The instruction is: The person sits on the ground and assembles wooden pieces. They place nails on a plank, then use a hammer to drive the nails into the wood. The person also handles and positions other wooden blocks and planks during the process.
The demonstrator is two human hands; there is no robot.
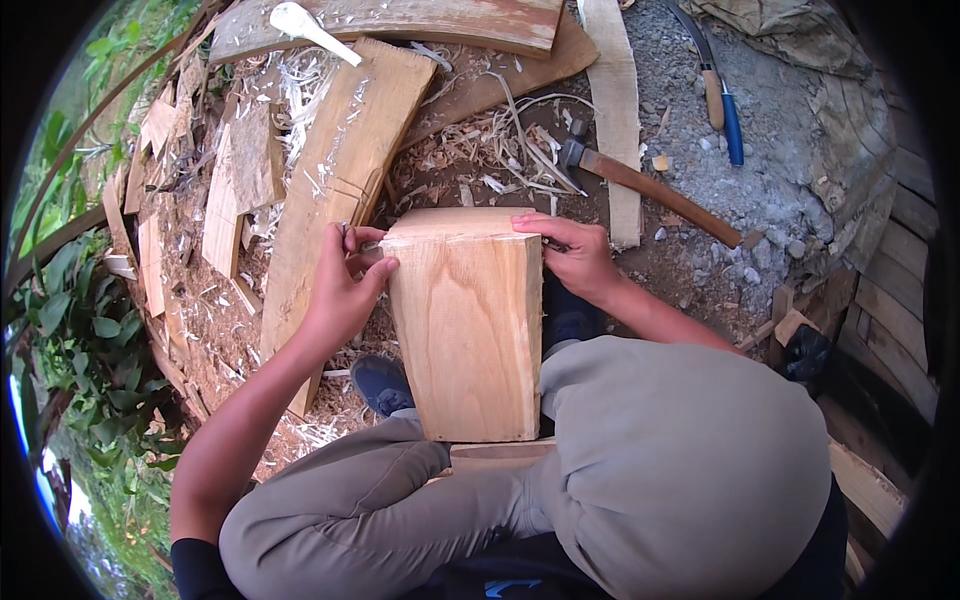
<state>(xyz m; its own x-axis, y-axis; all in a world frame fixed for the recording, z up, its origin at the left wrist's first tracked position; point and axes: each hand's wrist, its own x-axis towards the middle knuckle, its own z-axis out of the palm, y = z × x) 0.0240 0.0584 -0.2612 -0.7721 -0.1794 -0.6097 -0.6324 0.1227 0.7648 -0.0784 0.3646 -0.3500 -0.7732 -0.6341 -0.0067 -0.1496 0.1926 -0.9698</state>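
Observation:
A pale wooden block (465, 340) with smooth grain stands between my legs, narrowing slightly toward its lower end. At its upper left corner is my left hand (348, 280), thumb and fingers pinched together. A small dark bit shows between those fingers, too small to make out. My right hand (580, 258) grips the upper right corner, thumb or finger laid on the top edge and the other fingers curled down the side. A rough whitish line runs along that edge between both hands. The block's lower end meets another piece of wood (500, 456).
A long plank (340, 190) lies at left among shavings and offcuts (235, 200). A hammer-like tool (655, 195) with a wooden handle lies beyond my right hand. Farther right are a curved blade (705, 60) and a blue-handled tool (734, 130). A white spoon-shaped piece (305, 28) rests at the back.

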